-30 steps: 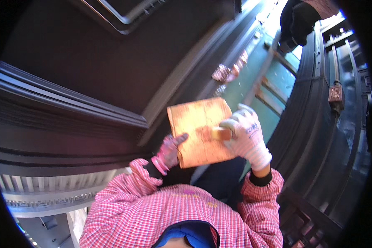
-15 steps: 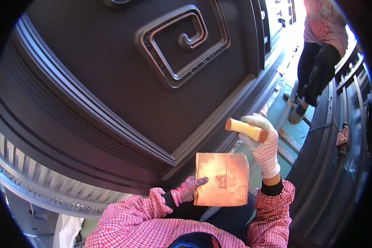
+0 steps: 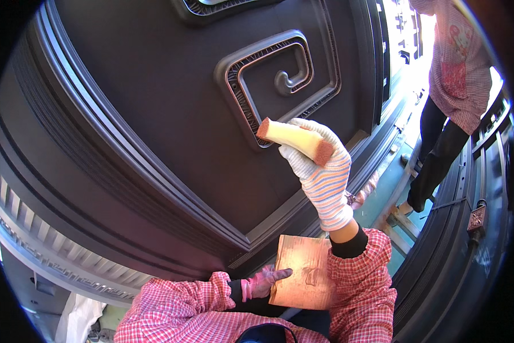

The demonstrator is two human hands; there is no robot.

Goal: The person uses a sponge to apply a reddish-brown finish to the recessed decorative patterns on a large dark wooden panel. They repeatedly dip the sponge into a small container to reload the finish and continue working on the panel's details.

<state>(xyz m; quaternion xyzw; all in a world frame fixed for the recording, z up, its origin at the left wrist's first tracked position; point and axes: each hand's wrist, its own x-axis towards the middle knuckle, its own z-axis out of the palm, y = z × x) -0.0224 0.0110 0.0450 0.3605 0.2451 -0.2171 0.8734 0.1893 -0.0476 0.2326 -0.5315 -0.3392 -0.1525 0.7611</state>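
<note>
Your right hand (image 3: 320,171), in a striped knit glove, is closed around a pale foam sponge (image 3: 294,139) with reddish, stained ends, holding it raised just in front of the dark door panel (image 3: 154,114), close to the lower corner of the raised spiral moulding (image 3: 280,74); whether the sponge tip touches the surface cannot be told from this angle. Your left hand (image 3: 262,281), in a stained pinkish glove, pinches the left edge of a copper-coloured flat board (image 3: 302,273), thumb on top, holding it low near your chest and just beside your right sleeve. The panel's stepped border ridges (image 3: 171,188) run diagonally between the two hands. A second person (image 3: 451,86) in a pink patterned top stands at the upper right, well apart from your hands.

Risk, as a judgement: the sponge is gripped near its far end, so the free tip could flex and skid out of the moulding groove, smearing colour on the flat field. The board is held by one edge only; a loosened thumb could let it tilt and slip against your sleeve.
</note>
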